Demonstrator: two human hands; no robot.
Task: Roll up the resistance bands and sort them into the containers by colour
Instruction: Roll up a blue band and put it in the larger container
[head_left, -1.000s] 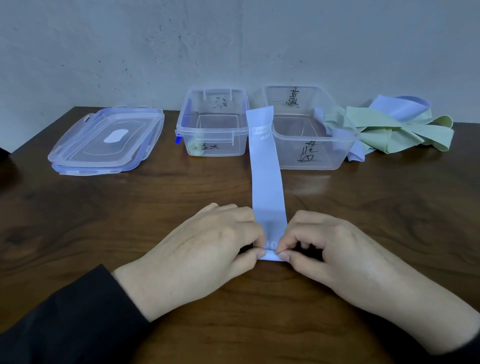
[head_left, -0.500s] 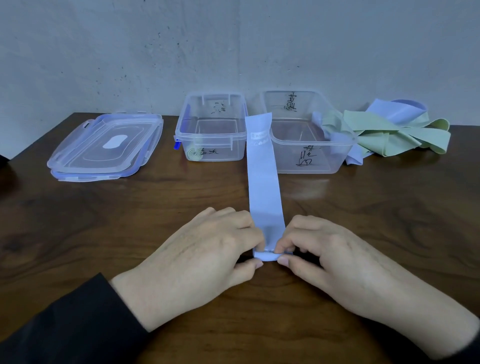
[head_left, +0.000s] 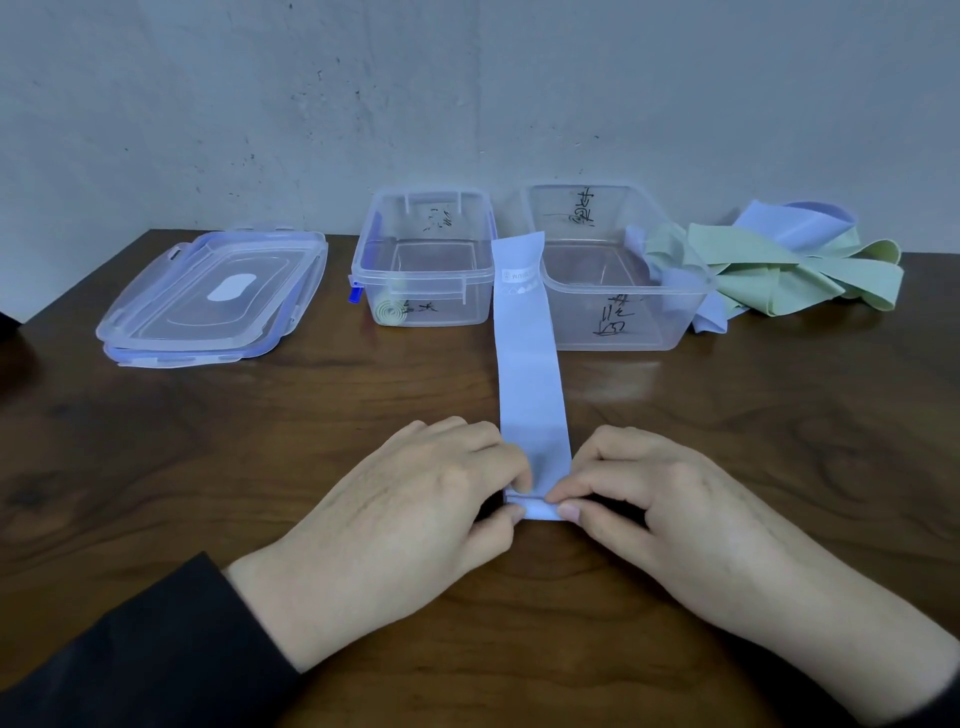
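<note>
At lower centre, the left hand (head_left: 415, 499) and right hand (head_left: 654, 499) pinch the flat pale-blue rubber resistance band (head_left: 530, 364); its roll should stay tight and square.

Dark wooden table (head_left: 208, 467): stacked lids (head_left: 213, 301), two clear containers (head_left: 423, 260), blue band (head_left: 530, 374), band pile (head_left: 789, 270).

Before me the dark brown wooden tabletop (head_left: 260, 447) meets a scuffed pale grey wall (head_left: 363, 93); my black sleeve (head_left: 130, 654) covers my forearm.
</note>
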